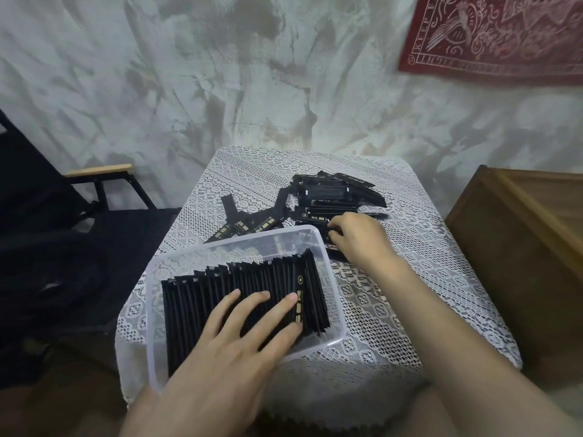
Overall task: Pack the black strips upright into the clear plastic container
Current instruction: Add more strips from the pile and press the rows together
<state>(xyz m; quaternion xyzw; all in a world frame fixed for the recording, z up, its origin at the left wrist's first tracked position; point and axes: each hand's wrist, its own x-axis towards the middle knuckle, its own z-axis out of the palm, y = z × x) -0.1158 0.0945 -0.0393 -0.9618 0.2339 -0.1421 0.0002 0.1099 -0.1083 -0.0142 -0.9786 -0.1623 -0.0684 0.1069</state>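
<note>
"KEEP" on the red wall cloth (504, 36), rest illegible

One wide-angle view from the head, facing forward and down, close over the bench (426, 234) at lower centre; the wall (220, 74) fills the upper frame.

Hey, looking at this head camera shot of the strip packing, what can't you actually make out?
- Head view: whether the right hand pinches a strip from the loose pile; its own curled fingers hide the fingertips.
- Head view: how many packed strips stand in the clear container; the left hand covers part of the row.
- Head view: the gold print is too small to read.
- Head view: the red wall cloth is blurred and cut off by the top and right edges.
</note>
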